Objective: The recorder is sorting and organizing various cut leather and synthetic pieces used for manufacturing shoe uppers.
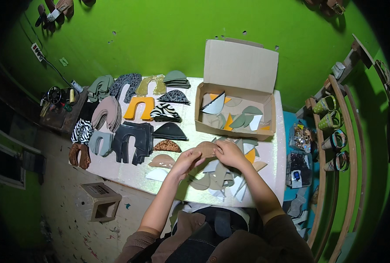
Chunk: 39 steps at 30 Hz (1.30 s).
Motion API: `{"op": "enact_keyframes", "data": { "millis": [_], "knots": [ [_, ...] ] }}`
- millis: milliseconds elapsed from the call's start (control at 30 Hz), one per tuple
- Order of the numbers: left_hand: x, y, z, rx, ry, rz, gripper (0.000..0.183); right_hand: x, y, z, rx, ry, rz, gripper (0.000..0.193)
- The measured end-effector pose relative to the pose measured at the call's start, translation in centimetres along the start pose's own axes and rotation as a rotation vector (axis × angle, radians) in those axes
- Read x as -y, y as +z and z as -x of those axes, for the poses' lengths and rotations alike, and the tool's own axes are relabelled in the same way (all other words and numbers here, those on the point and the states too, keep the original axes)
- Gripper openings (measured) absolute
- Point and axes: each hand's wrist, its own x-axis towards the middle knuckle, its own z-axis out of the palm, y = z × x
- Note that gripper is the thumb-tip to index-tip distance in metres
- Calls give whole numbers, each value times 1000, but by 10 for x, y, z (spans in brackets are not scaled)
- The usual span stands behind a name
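Above the table's right half, I hold a tan, finely patterned half-moon piece [206,149] between both hands. My left hand [188,162] pinches its left end, and my right hand [229,153] grips its right end. Beneath and around my hands lies a loose heap of half-moon cutouts [200,180] in grey-green, white, tan and orange. Just beyond stands an open cardboard box [234,129], its lid raised, with more such pieces inside. To the left runs a column of sorted half-moon stacks, including tan ones [161,161], leopard-print ones [167,146] and black ones [170,131].
Stacks of U-shaped cutouts, such as orange ones [139,105] and black ones [132,138], cover the table's left part. A wooden rack with sandals [330,120] stands at the right. A wooden stool [100,201] is on the floor, left of me.
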Motion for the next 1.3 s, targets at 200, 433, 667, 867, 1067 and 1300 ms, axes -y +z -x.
{"op": "enact_keyframes", "data": {
  "millis": [200,433,667,867,1067,1300],
  "knots": [
    [-15,-52,20,-38,-29,-48,26,30,44,-14,98,98,-109,22],
    [-20,-111,37,-138,-33,-62,27,59,100,-32,32,92,-199,43],
    [-26,-153,29,-217,78,-258,25,62,149,-52,195,337,-1007,43],
    [-24,-170,45,-256,373,-1014,26,87,155,-38,114,475,-542,37],
    [-22,-168,51,-250,557,-1224,24,89,163,-37,54,413,-352,36],
    [-33,-173,45,-191,575,-1292,21,100,162,-33,-23,407,-197,29]
  ]
}}
